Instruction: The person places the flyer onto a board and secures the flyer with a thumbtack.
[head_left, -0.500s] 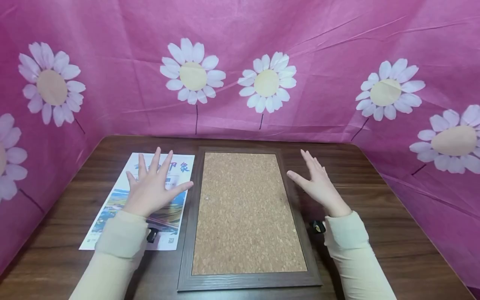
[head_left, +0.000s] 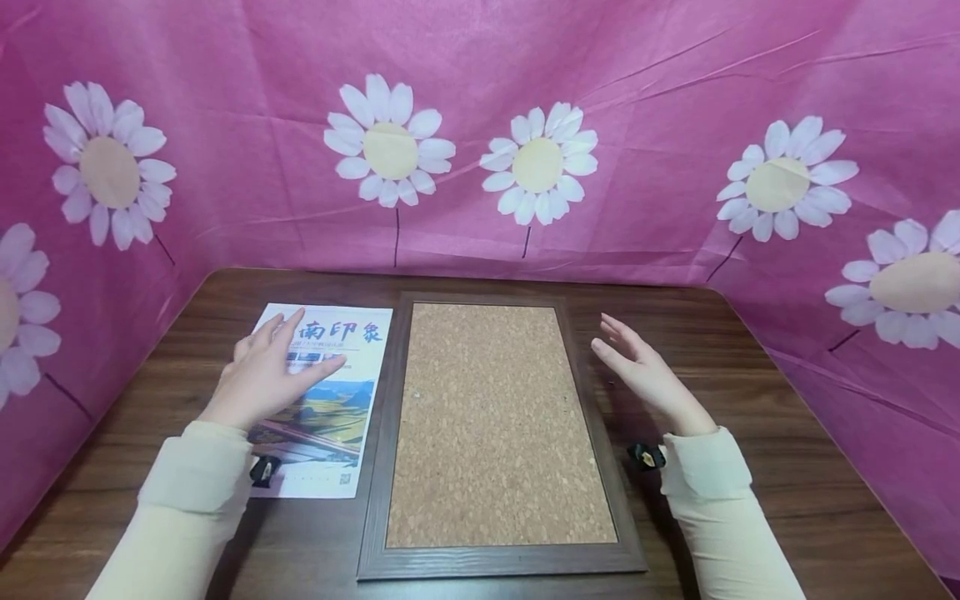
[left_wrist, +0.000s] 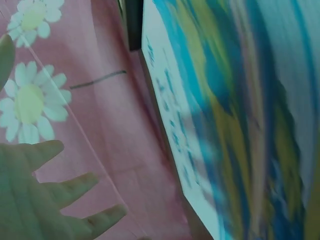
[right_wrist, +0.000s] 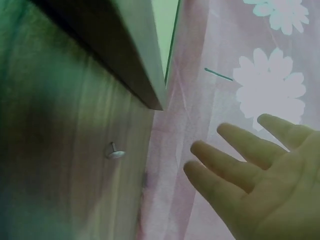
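A cork board [head_left: 495,425] in a brown frame [head_left: 502,562] lies flat on the table. To its left is a printed poster [head_left: 348,400] with a colourful landscape and large characters along its top. My left hand [head_left: 255,383] hovers over the poster's left part, fingers spread and holding nothing; it hides part of the picture and title. My right hand [head_left: 652,383] is in the air just right of the frame, its fingers extended and nothing in them. Below that hand, a metal thumbtack [right_wrist: 116,154] lies on the table, its pin pointing up in the right wrist view.
The dark wooden table [head_left: 780,467] reaches back to a pink cloth [head_left: 637,67] with large white daisies, which surrounds it on three sides. A black strap with a small device [head_left: 647,456] sits at each wrist, by the rolled cream sleeves.
My left hand has moved left and turned, uncovering more of the poster's title and picture. My right hand has shifted slightly right and lower. Board and poster stay in place.
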